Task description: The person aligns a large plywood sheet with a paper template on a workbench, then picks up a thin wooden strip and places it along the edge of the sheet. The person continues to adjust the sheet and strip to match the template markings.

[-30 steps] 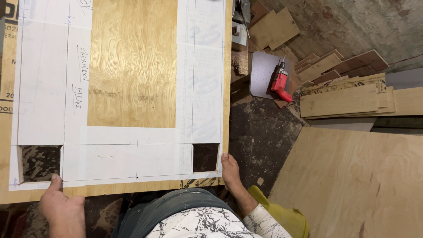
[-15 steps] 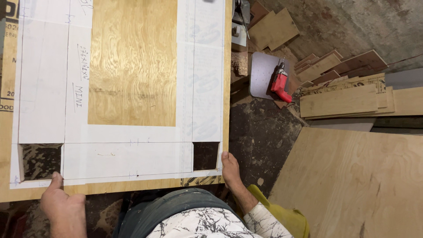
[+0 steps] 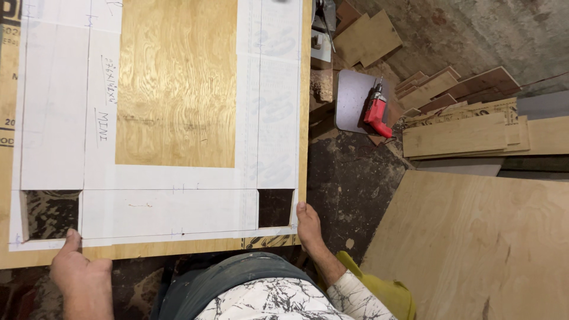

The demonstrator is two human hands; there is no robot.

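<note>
A large plywood sheet (image 3: 176, 89) lies in front of me, covered by a white paper template (image 3: 53, 118) with a rectangular opening in its middle and two square cut-outs near the bottom edge. My left hand (image 3: 77, 272) grips the sheet's near edge at the lower left, thumb pressed on the paper. At the lower right corner my right hand (image 3: 308, 225) holds the sheet, fingers laid along its right edge beside the right cut-out (image 3: 275, 207).
A red power drill (image 3: 376, 112) rests on a grey board on the dark floor to the right. Stacked wood offcuts (image 3: 456, 127) lie beyond it. A big plywood panel (image 3: 480, 249) fills the lower right. A yellow object (image 3: 385, 293) sits by my right forearm.
</note>
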